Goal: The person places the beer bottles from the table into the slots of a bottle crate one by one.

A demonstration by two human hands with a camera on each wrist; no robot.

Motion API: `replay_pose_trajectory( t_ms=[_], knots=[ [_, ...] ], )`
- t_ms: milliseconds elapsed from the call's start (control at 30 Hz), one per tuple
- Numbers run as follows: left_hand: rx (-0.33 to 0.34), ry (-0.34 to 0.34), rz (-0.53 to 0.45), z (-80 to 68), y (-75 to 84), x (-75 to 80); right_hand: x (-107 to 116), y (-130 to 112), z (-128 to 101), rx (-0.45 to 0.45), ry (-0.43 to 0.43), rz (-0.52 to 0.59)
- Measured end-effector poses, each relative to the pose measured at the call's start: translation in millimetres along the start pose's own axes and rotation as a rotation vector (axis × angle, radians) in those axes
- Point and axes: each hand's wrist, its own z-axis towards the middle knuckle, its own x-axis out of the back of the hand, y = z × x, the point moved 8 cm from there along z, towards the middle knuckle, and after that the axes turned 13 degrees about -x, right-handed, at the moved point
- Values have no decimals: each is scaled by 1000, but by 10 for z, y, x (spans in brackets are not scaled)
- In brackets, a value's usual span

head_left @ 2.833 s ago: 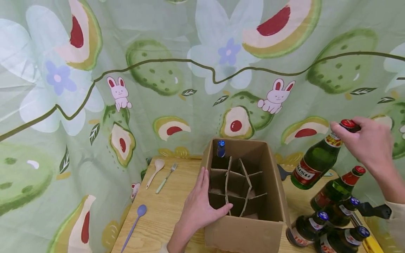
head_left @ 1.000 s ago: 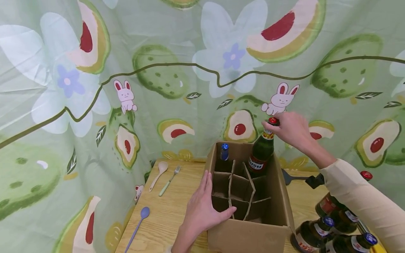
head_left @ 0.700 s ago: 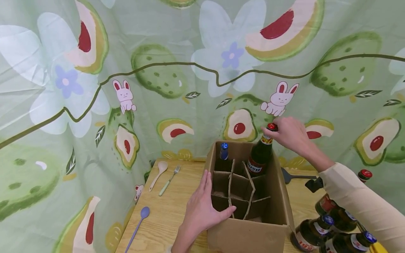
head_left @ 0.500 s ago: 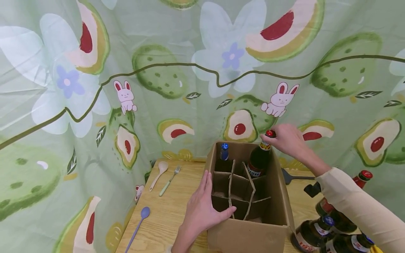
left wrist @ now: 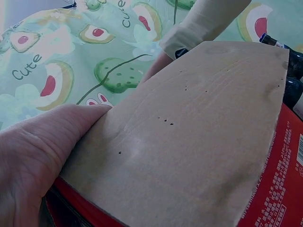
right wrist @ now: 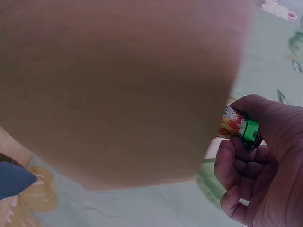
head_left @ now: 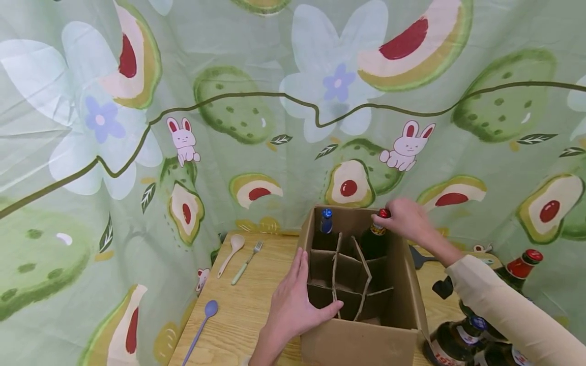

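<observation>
My right hand (head_left: 405, 218) pinches a green glass beer bottle (head_left: 375, 245) by its neck, just under the red cap. The bottle stands upright, most of its body down in the back right compartment of the cardboard box (head_left: 357, 345). In the right wrist view, thumb and fingers close on the neck (right wrist: 232, 124), while the box wall hides the rest. My left hand (head_left: 293, 310) holds the box at its near left corner, thumb over the front edge and fingers along the left side. A blue-capped bottle (head_left: 326, 224) sits in the back left compartment.
Cardboard dividers (head_left: 350, 258) split the box. Right of it stand several bottles, including a red-capped one (head_left: 522, 267) and a blue-capped one (head_left: 450, 340), partly behind my sleeve. A spatula (head_left: 421, 256) lies nearby. On the left are a ladle (head_left: 235, 244), fork (head_left: 247, 262) and blue spoon (head_left: 208, 312).
My right hand has carried the green bottle from the right side over to the box and lowered it into the back right compartment. My left hand has stayed on the box corner.
</observation>
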Motion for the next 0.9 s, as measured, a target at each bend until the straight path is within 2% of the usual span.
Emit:
replay_pose_trajectory(
  t_ms=[233, 400, 500, 733, 900],
  knots=[
    [-3, -10, 7, -4, 37, -2, -191, 60, -28, -2, 7, -49],
    [-10, -17, 19, 3, 52, -2, -241, 87, -23, -29, 16, -66],
    [-7, -18, 18, 7, 45, 1, -249, 88, -7, -39, -10, -53],
    [8, -24, 12, 1, 16, 6, -205, 94, -19, -23, -140, 107],
    [12, -27, 8, 3, 10, -2, -82, 164, -161, 20, -165, 266]
  ],
)
